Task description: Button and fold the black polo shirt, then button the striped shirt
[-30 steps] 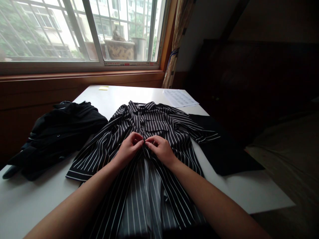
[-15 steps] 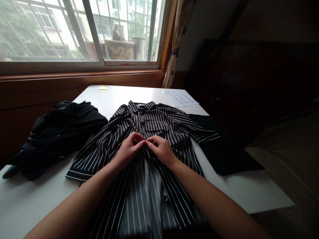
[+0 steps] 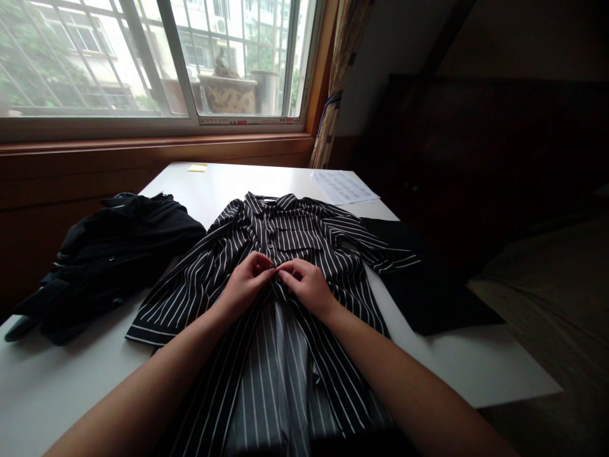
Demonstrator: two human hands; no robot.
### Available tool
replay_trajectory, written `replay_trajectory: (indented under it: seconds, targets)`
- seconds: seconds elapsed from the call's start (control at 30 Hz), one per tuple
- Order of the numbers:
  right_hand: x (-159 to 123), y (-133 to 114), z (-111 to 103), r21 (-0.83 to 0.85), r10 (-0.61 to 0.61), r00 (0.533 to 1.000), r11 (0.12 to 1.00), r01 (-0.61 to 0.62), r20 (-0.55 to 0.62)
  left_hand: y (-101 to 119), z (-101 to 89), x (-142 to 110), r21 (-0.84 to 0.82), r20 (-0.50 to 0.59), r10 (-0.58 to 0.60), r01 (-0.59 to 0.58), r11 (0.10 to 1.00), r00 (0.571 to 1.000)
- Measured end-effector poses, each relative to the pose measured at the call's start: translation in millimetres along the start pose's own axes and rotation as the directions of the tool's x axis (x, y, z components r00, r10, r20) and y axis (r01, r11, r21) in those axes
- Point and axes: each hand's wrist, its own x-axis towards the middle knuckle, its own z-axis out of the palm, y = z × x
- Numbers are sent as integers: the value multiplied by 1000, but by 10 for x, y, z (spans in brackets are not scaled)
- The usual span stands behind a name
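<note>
A black shirt with white stripes (image 3: 297, 240) lies spread face up, its collar toward the window. Above my hands its front edges meet, and a button shows on the placket; below them the front parts, baring the greyer inside. My left hand (image 3: 248, 279) pinches the placket from the left, thumb and fingers together. From the right, my right hand (image 3: 304, 282) pinches the same spot, its fingertips meeting those of the left. Whatever small piece sits between the fingertips is hidden.
Dark bunched clothing (image 3: 128, 247) lies on the left of the white table (image 3: 238, 176). Flat black cloth (image 3: 438, 292) extends under the right sleeve. Printed sheets (image 3: 345, 187) and a yellow sticky pad (image 3: 197, 167) are at the far side, below a barred window (image 3: 228, 63).
Hardly anything differs. The fingertips of both hands shift very slightly at the placket, while the shirt and everything around it stay put.
</note>
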Motion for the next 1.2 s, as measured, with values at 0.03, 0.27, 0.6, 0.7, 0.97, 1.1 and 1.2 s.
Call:
replay_trajectory:
  seconds: [0.03,0.27,0.6,0.7,0.97,1.1,1.2]
  targets:
    - [0,7,-2,-1,6,1000,1000,-6,-10,4,1,-1,9,0,1,-1,1000,1000]
    - [32,65,-96,-113,-18,989,994,1,-149,67,-92,15,367,-109,68,-24,930,992]
    - [-7,194,-81,-501,-16,996,863,56,83,-188,-245,50,831,71,219,-179,526,973]
    - [-16,197,-60,-555,1,992,829,71,129,-295,-232,80,853,80,186,-163,496,979]
    - [93,249,-25,-612,-7,990,786,94,143,-382,-245,281,866,58,124,-111,487,991]
    - [197,309,-6,-635,13,990,769,81,143,-404,-230,367,878,31,123,-86,470,992]
    - [289,359,2,-654,31,989,753,73,146,-418,-210,435,881,8,112,-60,468,994]
